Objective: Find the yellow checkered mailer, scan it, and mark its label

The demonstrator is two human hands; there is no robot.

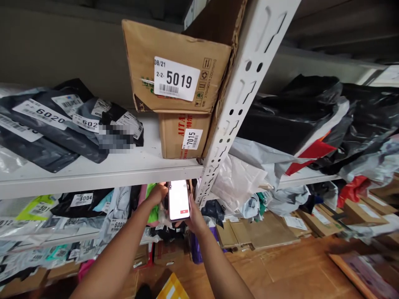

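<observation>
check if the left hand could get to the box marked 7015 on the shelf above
Probably yes: the left hand sits just under the shelf edge, and the box marked 7015 stands at the front with its face unblocked.

Shelf board [102, 172] and upright post [237, 95] hem the centre; parcel bags [93, 220] crowd lower left; floor [289, 265] lower right open.

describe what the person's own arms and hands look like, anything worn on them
Both forearms come up from the bottom edge of the head view and are bare: no sleeves, gloves or wristbands show on the parts in view. The left hand and the right hand also look bare, with no rings or watch that I can make out, though the fingers are small and partly hidden. No markings show on either arm.
</observation>
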